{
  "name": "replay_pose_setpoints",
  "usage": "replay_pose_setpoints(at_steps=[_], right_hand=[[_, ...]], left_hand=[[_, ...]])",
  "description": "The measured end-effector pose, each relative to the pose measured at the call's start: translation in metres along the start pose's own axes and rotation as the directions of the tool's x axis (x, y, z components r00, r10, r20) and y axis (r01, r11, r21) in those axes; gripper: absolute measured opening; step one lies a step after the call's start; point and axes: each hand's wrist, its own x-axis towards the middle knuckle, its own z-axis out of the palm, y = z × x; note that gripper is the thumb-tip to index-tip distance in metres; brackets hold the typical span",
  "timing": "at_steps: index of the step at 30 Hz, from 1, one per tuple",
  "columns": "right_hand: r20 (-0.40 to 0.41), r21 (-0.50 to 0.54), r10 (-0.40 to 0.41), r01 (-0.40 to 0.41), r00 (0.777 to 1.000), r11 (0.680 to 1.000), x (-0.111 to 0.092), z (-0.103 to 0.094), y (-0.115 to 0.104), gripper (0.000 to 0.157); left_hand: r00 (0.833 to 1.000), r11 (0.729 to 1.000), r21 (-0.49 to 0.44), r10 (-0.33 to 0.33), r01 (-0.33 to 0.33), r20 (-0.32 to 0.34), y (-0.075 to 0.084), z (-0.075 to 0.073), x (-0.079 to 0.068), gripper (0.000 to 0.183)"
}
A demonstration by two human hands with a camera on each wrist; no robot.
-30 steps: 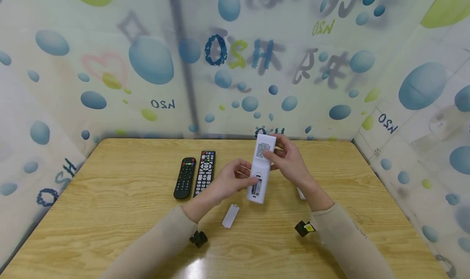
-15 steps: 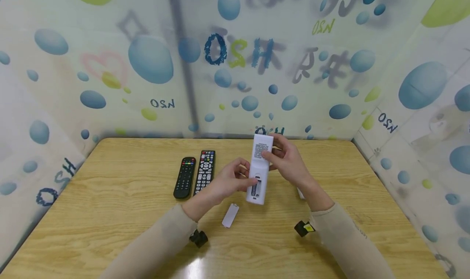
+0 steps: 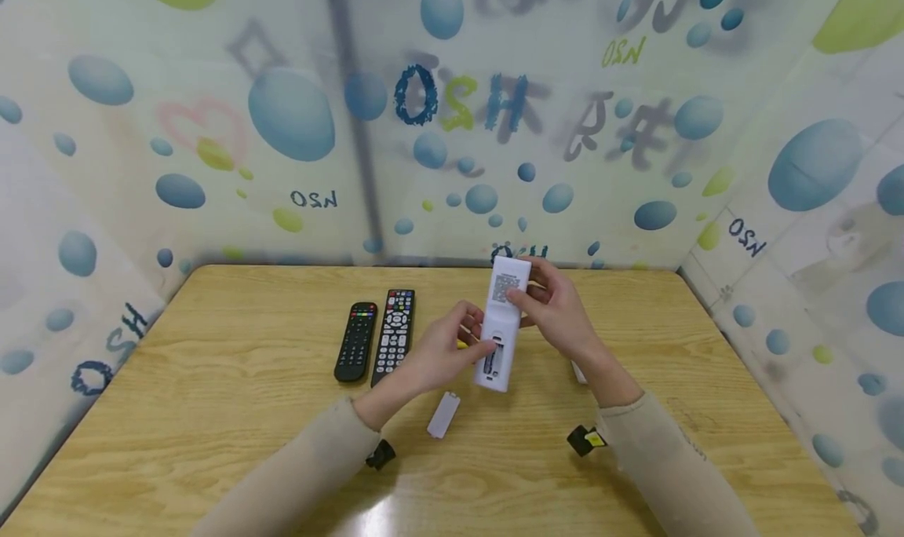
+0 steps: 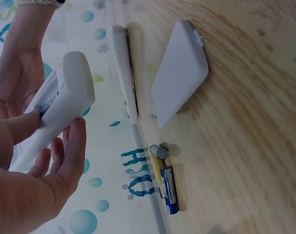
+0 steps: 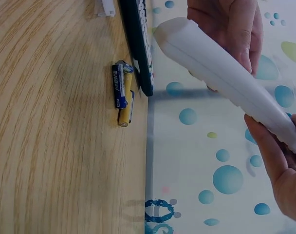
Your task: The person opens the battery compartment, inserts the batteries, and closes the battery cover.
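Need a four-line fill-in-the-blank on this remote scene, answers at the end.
1. The left hand and right hand hold the same remote, whose casing is ____.
2. The detached battery cover lies on the wooden ____.
3. In the head view, the remote with white keys lies to the ____ of the held one.
4. The wrappers of the loose batteries are blue and ____.

Missing words: white; table; left; yellow.
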Motion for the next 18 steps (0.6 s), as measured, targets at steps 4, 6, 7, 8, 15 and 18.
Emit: replay_pose_setpoints(at_steps=[4, 6, 7, 8, 15, 18], right_hand=[[-0.001, 0.001, 0.000, 0.000, 1.000, 1.000, 0.000, -0.002, 0.000, 0.048], [-0.002, 0.002, -0.001, 0.001, 1.000, 1.000, 0.001, -0.003, 0.000, 0.047], [-0.004, 0.002, -0.001, 0.001, 1.000, 1.000, 0.001, -0.004, 0.001, 0.047], [-0.006, 0.004, 0.000, 0.000, 1.000, 1.000, 0.001, -0.004, 0.001, 0.047], [-0.021, 0.004, 0.019, -0.019, 1.000, 1.000, 0.000, -0.009, 0.001, 0.048], [-0.022, 0.003, 0.020, -0.020, 1.000, 1.000, 0.000, -0.010, 0.002, 0.047]], left_hand=[[1.000, 1.000, -0.008, -0.001, 0.001, -0.002, -0.001, -0.001, 0.000, 0.025], [1.000, 1.000, -0.016, -0.002, 0.002, -0.006, -0.001, -0.001, 0.000, 0.021], [1.000, 1.000, -0.010, -0.003, 0.003, -0.015, -0.001, -0.002, 0.000, 0.019], [1.000, 1.000, 0.001, -0.003, 0.003, -0.027, -0.002, -0.002, 0.000, 0.017], [0.997, 0.967, 0.248, -0.031, 0.048, -0.072, -0.007, -0.007, 0.000, 0.012], [0.999, 0.932, 0.358, -0.046, 0.052, -0.026, -0.011, -0.007, 0.003, 0.009]])
